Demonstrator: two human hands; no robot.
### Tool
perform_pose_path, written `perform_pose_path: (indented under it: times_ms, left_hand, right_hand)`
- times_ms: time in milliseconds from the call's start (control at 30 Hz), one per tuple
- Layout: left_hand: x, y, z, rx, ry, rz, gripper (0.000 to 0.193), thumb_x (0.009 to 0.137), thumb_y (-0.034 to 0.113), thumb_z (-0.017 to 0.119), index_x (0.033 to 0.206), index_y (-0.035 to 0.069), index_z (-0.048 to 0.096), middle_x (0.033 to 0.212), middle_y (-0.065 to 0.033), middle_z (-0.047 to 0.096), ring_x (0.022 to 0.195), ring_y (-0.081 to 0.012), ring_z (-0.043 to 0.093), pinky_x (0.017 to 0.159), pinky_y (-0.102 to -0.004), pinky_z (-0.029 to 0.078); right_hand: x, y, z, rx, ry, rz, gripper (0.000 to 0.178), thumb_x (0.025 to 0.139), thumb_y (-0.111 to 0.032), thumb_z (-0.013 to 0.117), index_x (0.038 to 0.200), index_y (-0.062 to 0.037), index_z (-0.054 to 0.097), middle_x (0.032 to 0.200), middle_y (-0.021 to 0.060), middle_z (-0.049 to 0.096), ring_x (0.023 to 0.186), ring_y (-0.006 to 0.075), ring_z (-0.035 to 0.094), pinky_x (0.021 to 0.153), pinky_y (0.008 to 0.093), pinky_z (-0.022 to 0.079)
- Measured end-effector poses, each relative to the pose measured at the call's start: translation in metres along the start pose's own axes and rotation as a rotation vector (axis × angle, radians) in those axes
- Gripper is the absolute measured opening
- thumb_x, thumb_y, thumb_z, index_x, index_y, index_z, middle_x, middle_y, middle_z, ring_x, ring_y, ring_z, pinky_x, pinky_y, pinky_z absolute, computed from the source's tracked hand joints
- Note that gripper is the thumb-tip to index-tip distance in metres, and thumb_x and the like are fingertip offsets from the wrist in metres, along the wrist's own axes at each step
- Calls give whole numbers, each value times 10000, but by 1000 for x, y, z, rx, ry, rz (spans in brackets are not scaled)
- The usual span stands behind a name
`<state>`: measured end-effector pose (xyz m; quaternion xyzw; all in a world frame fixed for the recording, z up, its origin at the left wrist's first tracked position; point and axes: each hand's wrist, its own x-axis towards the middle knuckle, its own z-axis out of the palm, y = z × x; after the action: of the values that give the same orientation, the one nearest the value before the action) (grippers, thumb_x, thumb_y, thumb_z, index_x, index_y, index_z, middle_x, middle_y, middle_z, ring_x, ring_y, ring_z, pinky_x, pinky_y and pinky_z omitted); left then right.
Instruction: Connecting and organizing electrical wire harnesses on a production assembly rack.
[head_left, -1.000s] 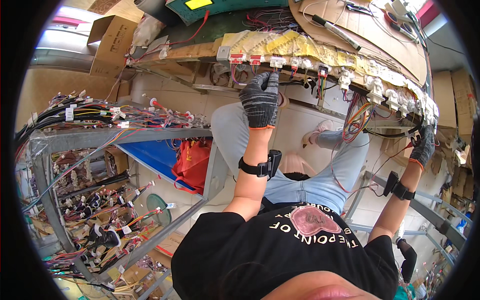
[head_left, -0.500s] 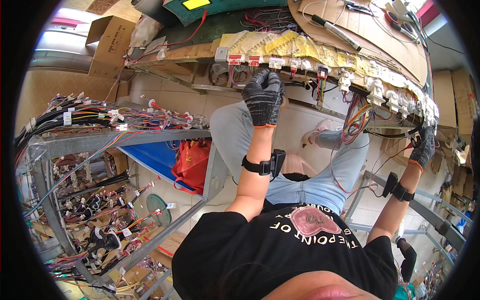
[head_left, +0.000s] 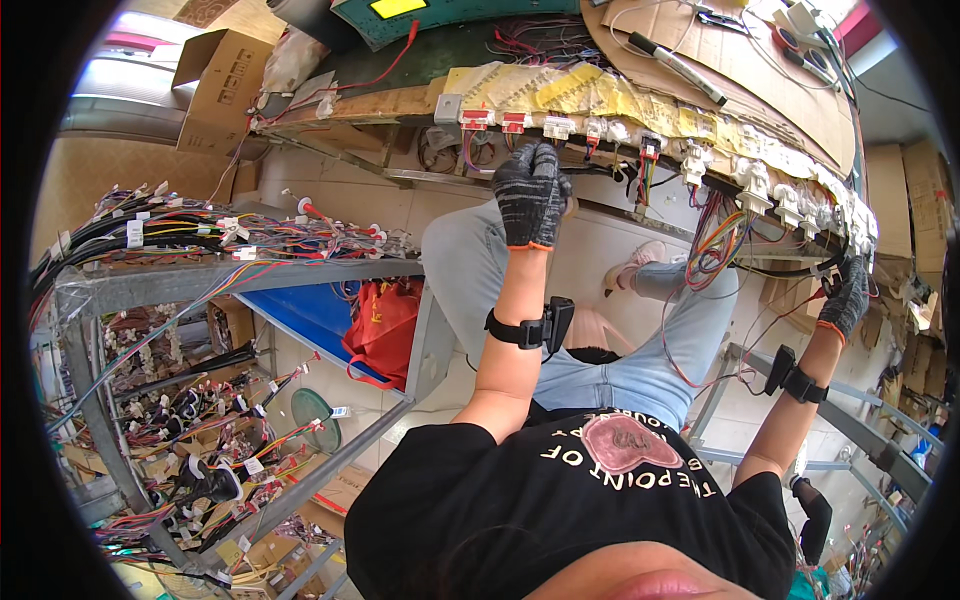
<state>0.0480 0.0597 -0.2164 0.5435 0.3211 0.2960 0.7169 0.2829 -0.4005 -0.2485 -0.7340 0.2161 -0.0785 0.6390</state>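
My left hand (head_left: 528, 197), in a dark grey knit glove, is closed with its fingers curled just below a white connector (head_left: 558, 127) on the bench edge. Whatever it grips is hidden behind the fingers. At the far right, my right hand (head_left: 848, 298), gloved the same way, closes near white connectors (head_left: 858, 222) at the end of the row; thin dark red wires run beside it. What lies within those fingers cannot be made out. Between my hands, red, white and black connectors line the edge. A looped bundle of coloured wires (head_left: 722, 245) hangs below them.
The wooden bench (head_left: 345, 118) carries yellow tape, a black-and-white marker (head_left: 677, 68), scissors (head_left: 802, 52) and a teal machine (head_left: 430, 18). At left, a metal rack (head_left: 200, 278) bears heaped wire harnesses (head_left: 200, 230), with a red bag (head_left: 385, 325) beside it. Cardboard boxes (head_left: 225, 90) stand behind.
My left hand has dropped slightly away from the bench edge, leaving a small gap below the connector. My right hand stays at nearly the same place.
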Motion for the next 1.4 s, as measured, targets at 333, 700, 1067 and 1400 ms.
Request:
perform_pose_path:
  times_ms: [333, 700, 1067, 1400]
  left_hand:
    - [-1, 1, -1, -77, 7, -86, 159, 886, 134, 528, 731, 106, 501, 490, 18, 433, 357, -83, 408, 314, -243, 287]
    - [2, 1, 6, 1, 64, -24, 180, 896, 150, 536, 725, 106, 497, 483, 19, 437, 346, -70, 385, 318, -236, 277]
    - [5, -23, 11, -339, 5, 45, 22, 911, 90, 522, 908, 90, 500, 669, 42, 464, 463, -45, 386, 404, -210, 350]
    - [5, -11, 11, -306, -11, -86, 86, 876, 75, 577, 833, 119, 517, 585, 67, 421, 415, -38, 361, 369, -213, 280]
  right_hand:
    - [-1, -4, 3, 6, 8, 60, 281, 865, -352, 620, 966, -94, 664, 882, 27, 653, 704, 152, 506, 587, 326, 490]
    - [4, -1, 2, 11, 0, 24, 307, 870, -367, 609, 985, -86, 651, 866, 29, 641, 715, 150, 483, 567, 343, 484]
    - [-9, -5, 7, 3, -60, 5, 312, 870, -372, 612, 1045, -116, 636, 909, 6, 655, 721, 126, 557, 571, 294, 465]
    - [-11, -12, 12, -16, 19, 62, 346, 736, -442, 688, 888, -148, 587, 764, 39, 497, 616, 139, 447, 502, 280, 414]
